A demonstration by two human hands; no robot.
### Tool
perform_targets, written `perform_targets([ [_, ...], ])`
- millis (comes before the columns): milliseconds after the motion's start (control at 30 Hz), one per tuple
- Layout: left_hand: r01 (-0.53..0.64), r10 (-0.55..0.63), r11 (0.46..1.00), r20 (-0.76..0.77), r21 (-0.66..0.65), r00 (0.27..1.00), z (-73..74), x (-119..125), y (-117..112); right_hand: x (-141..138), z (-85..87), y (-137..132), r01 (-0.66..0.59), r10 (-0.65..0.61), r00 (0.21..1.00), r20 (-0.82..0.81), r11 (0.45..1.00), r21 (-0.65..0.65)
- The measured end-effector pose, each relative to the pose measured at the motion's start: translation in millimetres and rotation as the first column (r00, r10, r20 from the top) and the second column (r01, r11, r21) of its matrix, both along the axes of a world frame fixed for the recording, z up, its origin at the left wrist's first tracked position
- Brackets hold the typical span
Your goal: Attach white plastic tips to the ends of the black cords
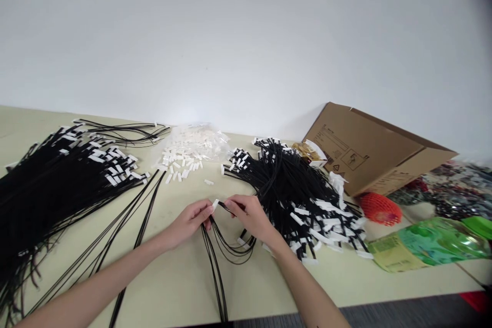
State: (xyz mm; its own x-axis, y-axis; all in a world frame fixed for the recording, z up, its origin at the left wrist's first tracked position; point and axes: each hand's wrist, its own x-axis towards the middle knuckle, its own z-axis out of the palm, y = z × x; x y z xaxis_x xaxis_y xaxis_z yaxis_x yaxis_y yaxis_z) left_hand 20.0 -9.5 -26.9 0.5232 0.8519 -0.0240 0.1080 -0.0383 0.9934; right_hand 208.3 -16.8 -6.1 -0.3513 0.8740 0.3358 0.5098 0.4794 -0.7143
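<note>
A smooth, matte white wall (246,36) rises behind a flat, pale yellow table (177,282). On the left spreads a thick heap (49,200) of thin black wires with blocky white ends; on the right lies a tangled pile (288,179) of the same kind, and beside it leans a brown cardboard box (353,151) with crisp folds. A glossy green plastic bottle (430,243) lies on its side near a bumpy red net (380,208), while a crinkled clear bag (203,138) has small white plugs (184,164) at its mouth. The left hand (194,216) pinches a white tip (215,205) between thumb and finger; the right hand (249,213), fingers narrowed too, holds dark wires just beside it. Their slim, flexible bundle (222,307) sits between heap and pile, partly looped below the right hand, partly running to the table's front edge. Bare tabletop shows between the bundle and the loose strands (147,215) leftward; the pile closely crowds the right wrist, and one stray plug (208,182) lies beyond the fingers
</note>
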Motion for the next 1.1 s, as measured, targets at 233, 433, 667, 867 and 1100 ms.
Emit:
perform_targets([
  [233,-0.016,0.015,0.999,-0.019,-0.034,1.000,-1.9,2,-3,-7,-4.2,0,0.008,-0.010,0.998,0.068,0.999,0.032],
  [433,-0.041,0.041,0.997,-0.006,-0.069,0.999,-0.7,3,-2,-9,-3.8,-2,-0.011,0.006,0.994,0.107,0.999,0.051],
  [667,-0.119,0.119,0.993,0.031,-0.004,0.992,-2.1,5,-2,-14,-7.9,-3,-0.039,0.025,0.987,0.158,0.995,0.089],
  [867,-0.112,0.113,0.993,-0.004,0.044,0.994,-3.7,1,-3,-8,-12.2,-4,-0.103,0.073,0.975,0.208,0.985,0.137],
  [1100,-0.436,0.441,0.896,0.264,-0.080,0.858,1.4,-12,18,-2,-12.0,-2,0.082,-0.178,0.972,0.156,0.872,0.483],
])
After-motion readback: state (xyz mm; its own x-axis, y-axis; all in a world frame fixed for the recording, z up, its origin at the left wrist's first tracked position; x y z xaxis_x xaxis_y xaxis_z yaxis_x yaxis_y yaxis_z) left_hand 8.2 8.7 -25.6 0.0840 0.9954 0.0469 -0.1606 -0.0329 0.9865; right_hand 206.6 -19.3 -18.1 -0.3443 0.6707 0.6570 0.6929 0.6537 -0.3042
